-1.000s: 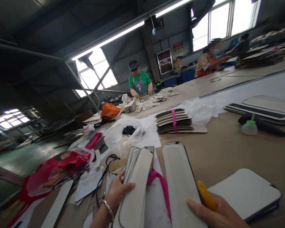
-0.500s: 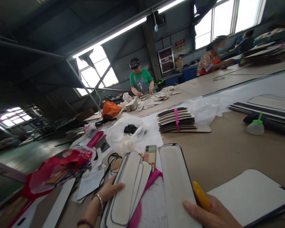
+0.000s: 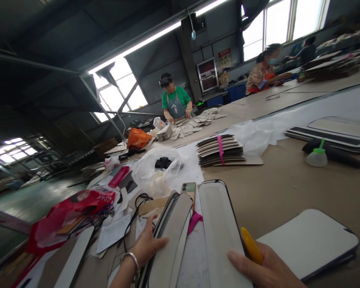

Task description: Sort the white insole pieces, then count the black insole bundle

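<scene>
A: Left hand (image 3: 148,246)?
B: Fingers curled over the edge of a tilted stack of long white black-rimmed panels (image 3: 172,236), near the desk's (image 3: 288,188) front edge.
A: Right hand (image 3: 265,270)?
B: Thumb flat on a single long white panel (image 3: 220,232), yellow plastic tool (image 3: 251,245) tucked in the grip.

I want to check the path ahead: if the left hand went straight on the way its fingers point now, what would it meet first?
The left hand already touches the stack of white panels; its fingers point right, across it. Past that, probably the pink strap, though depth is unclear.
</scene>
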